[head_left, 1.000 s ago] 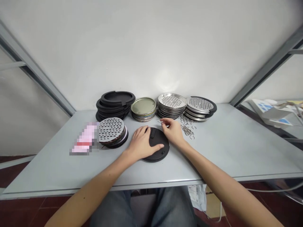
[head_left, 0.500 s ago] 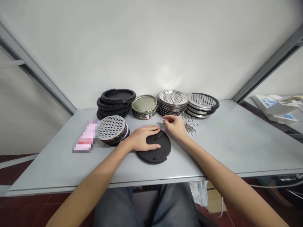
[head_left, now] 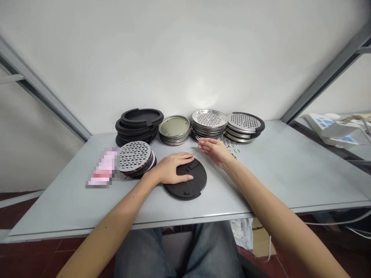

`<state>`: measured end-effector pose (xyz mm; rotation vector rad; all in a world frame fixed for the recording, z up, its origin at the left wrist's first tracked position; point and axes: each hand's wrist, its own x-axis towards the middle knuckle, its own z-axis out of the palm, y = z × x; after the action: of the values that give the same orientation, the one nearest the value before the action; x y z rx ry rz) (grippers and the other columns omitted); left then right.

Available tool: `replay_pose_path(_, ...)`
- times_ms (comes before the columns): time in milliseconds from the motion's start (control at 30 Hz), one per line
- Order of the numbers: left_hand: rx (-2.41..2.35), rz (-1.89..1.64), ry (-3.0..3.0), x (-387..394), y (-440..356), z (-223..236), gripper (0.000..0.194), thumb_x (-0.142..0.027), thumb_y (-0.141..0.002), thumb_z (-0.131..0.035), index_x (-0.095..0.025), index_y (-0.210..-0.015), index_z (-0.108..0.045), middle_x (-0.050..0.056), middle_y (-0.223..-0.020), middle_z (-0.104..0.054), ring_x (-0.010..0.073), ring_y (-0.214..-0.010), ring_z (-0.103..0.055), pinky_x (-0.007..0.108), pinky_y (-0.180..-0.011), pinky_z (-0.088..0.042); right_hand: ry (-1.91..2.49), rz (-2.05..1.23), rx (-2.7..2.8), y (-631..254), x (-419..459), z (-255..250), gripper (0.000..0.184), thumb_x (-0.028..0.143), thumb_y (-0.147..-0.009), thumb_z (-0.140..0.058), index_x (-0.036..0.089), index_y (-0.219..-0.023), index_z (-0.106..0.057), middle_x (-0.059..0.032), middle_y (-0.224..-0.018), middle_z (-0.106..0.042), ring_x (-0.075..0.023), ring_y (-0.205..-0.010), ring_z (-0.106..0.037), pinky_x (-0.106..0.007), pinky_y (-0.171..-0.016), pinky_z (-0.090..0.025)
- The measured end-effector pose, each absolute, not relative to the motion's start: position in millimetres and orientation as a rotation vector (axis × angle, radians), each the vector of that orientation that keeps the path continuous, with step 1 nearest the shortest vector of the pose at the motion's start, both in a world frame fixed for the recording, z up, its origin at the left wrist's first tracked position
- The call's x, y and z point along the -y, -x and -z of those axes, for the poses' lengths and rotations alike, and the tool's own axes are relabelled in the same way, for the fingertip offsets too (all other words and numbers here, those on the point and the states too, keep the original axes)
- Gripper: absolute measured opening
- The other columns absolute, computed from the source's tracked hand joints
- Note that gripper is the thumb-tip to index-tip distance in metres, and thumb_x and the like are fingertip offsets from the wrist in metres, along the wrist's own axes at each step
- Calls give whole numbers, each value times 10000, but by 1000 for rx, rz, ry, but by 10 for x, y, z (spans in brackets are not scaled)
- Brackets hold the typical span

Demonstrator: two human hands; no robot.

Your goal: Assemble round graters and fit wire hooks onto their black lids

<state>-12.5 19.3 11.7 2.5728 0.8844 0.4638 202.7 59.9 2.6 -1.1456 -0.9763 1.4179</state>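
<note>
My left hand point(head_left: 174, 169) lies open and flat on a round black plastic disc point(head_left: 188, 189), pressing it to the grey table point(head_left: 290, 185) at lower centre. My right hand point(head_left: 214, 151) is pinched closed on a small silver metal clip point(head_left: 199, 140), partly hidden by my fingertips. Just right of that hand lies a loose heap of steel rings and clips point(head_left: 231, 146). To the left sits a stack of perforated metal grater discs point(head_left: 135, 156). Farther off along the wall stand black rings point(head_left: 141, 117), gold-lined tin lids point(head_left: 174, 126), perforated steel plates point(head_left: 209, 119) and black-rimmed grater plates point(head_left: 245, 122). A weak pinch could drop the clip among the similar pieces, and the disc could slide if my left palm eases. A careless wrist could scatter the heap.
</note>
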Motion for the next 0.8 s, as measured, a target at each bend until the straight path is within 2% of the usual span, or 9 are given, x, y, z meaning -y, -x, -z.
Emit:
replay_pose_path(167,-957,-474,-2569,-173,102,-99,621,-491,-811,-617,-201,-1348,-508,88,-1427,-470,248,-1330,-419,406,-1117,-327,1167,-1338,1165,-2052,-603,16,185,194,-706,-677,141,-883,-689,-71,-805,-710,-156,-738,-672,-252,-648,-537)
replay_pose_path(300,-1181,-546,-2557,-111,35,-58,559,-471,-865,-543,-183,-1342,-509,96,-1424,-474,248,-1322,-421,408,-1112,-324,1221,-1034,1549,-2042,-571,46,202,248,-742,-644,141,-903,-700,-69,-838,-724,-165,-744,-661,-289,-692,-532)
replay_pose_path(400,-1339,-560,-2529,-54,-5,-54,515,-432,-885,-509,-173,-1330,-512,105,-1412,-485,262,-1313,-419,425,-1104,-325,1222,-795,1769,-1995,-514,47,168,215,-785,-593,150,-887,-710,-75,-862,-733,-179,-780,-667,-306,-734,-524)
replay_pose_path(500,-1392,-516,-2502,-11,-7,-85,478,-424,-904,-471,-179,-1311,-527,101,-1396,-497,277,-1282,-435,433,-1075,-354,1208,-616,1892,-1945,-459,50,185,173,-808,-556,171,-894,-719,-66,-860,-735,-181,-782,-667,-297,-705,-520)
replay_pose_path(633,-1393,-484,-2512,24,-1,-107,440,-430,-910,-460,-195,-1264,-571,88,-1303,-558,283,-1193,-487,419,-1027,-400,1175,-486,2020,-1911,-422,83,207,138,-810,-549,196,-895,-729,-57,-904,-730,-189,-826,-664,-303,-738,-517)
replay_pose_path(800,-1588,-579,-2446,52,-53,-38,442,-462,-859,-536,-166,-1171,-640,118,-1147,-608,302,-1071,-537,426,-955,-448,1160,-450,2074,-1892,-405,98,223,134,-819,-541,199,-920,-729,-58,-928,-723,-194,-847,-662,-308,-759,-514)
